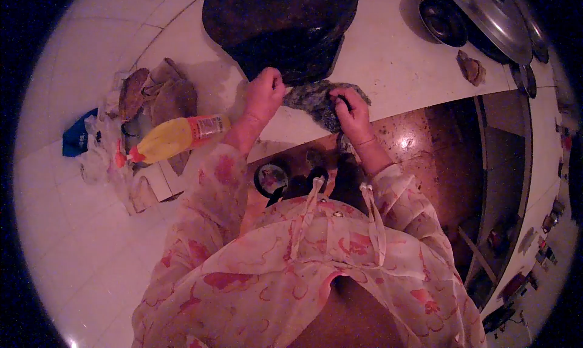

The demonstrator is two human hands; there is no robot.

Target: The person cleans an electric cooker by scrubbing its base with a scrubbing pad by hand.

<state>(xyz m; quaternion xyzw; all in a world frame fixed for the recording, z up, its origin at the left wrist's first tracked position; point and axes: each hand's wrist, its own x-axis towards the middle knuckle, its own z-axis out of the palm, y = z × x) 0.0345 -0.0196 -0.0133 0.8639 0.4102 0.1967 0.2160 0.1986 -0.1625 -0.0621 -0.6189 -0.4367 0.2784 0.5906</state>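
Note:
A crumpled dark grey cloth [316,105] lies on the pale counter near its front edge, just below a large black object [279,26] with a wet-looking sheen. My right hand [353,114] rests on the right part of the cloth, its fingers bent and closed round a fold. My left hand [265,94] is curled at the lower left corner of the black object, beside the cloth's left end. Its fingers are pressed together, and what they hold, if anything, is hidden.
On the left, a yellow bottle with a red cap [170,139] lies by brown cloths [173,96], clear plastic and a blue packet [79,135]. Back right are a small black bowl [443,21], a large metal lid [495,17] and a brown scrap [470,67]. The counter's front edge runs below my hands.

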